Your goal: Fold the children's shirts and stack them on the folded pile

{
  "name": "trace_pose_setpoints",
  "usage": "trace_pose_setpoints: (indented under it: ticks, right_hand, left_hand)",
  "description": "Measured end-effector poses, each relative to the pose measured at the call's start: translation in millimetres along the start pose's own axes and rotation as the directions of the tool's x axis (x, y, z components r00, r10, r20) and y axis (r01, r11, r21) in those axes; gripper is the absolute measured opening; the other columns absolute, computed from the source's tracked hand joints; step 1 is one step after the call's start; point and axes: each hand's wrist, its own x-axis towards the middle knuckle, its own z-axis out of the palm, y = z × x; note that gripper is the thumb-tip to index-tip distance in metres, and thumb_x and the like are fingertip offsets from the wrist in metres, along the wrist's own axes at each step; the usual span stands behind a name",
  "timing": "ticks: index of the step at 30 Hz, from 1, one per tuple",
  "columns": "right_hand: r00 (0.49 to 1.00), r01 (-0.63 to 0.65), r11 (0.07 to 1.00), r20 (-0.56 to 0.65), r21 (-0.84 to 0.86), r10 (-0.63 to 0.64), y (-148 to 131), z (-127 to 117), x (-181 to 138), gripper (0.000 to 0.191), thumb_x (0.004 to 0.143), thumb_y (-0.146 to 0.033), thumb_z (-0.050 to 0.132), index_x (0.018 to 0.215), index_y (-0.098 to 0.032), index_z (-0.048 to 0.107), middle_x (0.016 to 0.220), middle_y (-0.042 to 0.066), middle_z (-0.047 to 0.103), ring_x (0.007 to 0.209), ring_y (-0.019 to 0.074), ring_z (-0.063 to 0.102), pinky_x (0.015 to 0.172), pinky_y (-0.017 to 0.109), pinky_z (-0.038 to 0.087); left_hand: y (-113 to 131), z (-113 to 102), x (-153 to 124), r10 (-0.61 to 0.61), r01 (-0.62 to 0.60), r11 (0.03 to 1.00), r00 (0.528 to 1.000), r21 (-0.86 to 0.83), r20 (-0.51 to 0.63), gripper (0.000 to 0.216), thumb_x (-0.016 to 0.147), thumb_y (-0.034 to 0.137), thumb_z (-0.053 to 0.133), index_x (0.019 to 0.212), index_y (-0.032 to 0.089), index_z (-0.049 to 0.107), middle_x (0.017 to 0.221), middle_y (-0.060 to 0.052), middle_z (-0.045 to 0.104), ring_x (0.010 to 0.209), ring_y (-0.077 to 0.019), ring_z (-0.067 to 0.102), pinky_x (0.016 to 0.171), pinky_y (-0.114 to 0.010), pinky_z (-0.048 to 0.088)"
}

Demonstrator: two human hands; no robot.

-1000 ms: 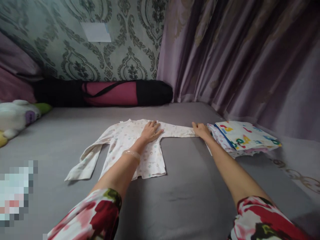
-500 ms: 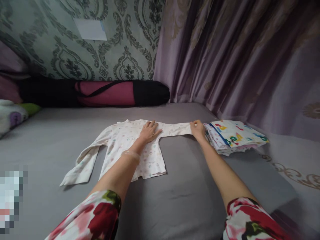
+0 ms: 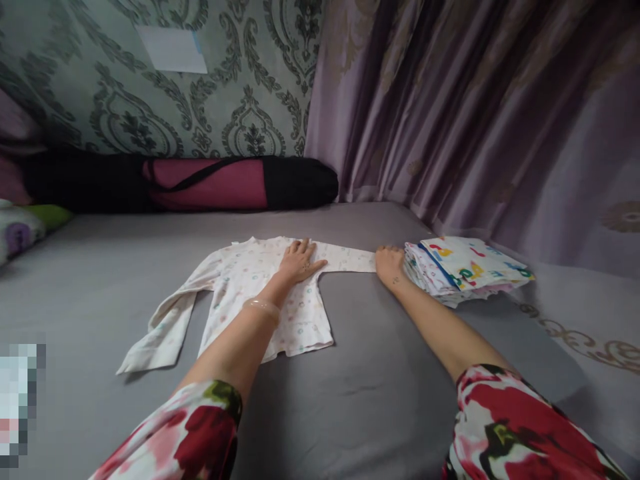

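Note:
A small white long-sleeved shirt with a pale print lies spread on the grey bed sheet. My left hand rests flat on its upper right part by the shoulder, fingers spread. At the end of the right-hand sleeve, my right hand is closed around the cuff, and the sleeve runs straight between both hands. The other sleeve bends down toward the lower left. Just beyond my right hand sits a stack of folded clothes, its top piece white with colourful figures.
A long black and maroon bag lies along the patterned wall. Purple curtains hang at the right, behind the stack. A plush toy is at the left edge, and a blurred-out patch covers the lower left corner.
My right hand has turned over, knuckles now up, and its fingers wrap the cuff. The left hand stays in place on the shirt. The view has shifted slightly.

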Motion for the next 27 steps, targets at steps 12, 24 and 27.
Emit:
trace_pose_setpoints:
  ticks: [12,24,27]
  right_hand:
    - [0.903,0.378,0.801,0.006,0.465,-0.43,-121,10,-30,0.065,0.101,-0.044,0.014,0.15,-0.003,0.027,0.156,0.015,0.027,0.145,0.0245,0.02,0.117,0.039,0.012]
    - [0.971,0.197,0.969,0.11,0.149,-0.214,9,25,-24,0.059,0.1,-0.038,0.02,0.151,-0.01,0.027,0.156,0.016,0.028,0.144,0.0286,0.021,0.115,0.048,0.012]
    - [0.971,0.189,0.973,0.125,0.132,-0.206,8,23,-24,0.058,0.1,-0.037,0.019,0.151,-0.011,0.028,0.156,0.016,0.029,0.144,0.0283,0.022,0.115,0.048,0.014]
  left_hand:
    - [2,-2,-1,-0.012,0.01,0.997,1.0,0.079,0.028,0.058,0.091,0.045,0.043,0.145,0.022,0.041,0.154,-0.012,0.034,0.136,-0.0365,0.033,0.108,-0.05,0.03]
    - [4,-4,3,-0.024,0.023,1.0,0.998,0.017,0.066,0.076,0.087,0.07,0.036,0.144,0.021,0.04,0.155,-0.014,0.03,0.14,-0.0392,0.027,0.11,-0.053,0.025]
    - [3,-21,2,-0.045,0.062,0.991,0.989,-0.122,0.142,0.077,0.086,0.068,0.039,0.146,0.018,0.037,0.156,-0.016,0.029,0.142,-0.0353,0.027,0.111,-0.047,0.028]
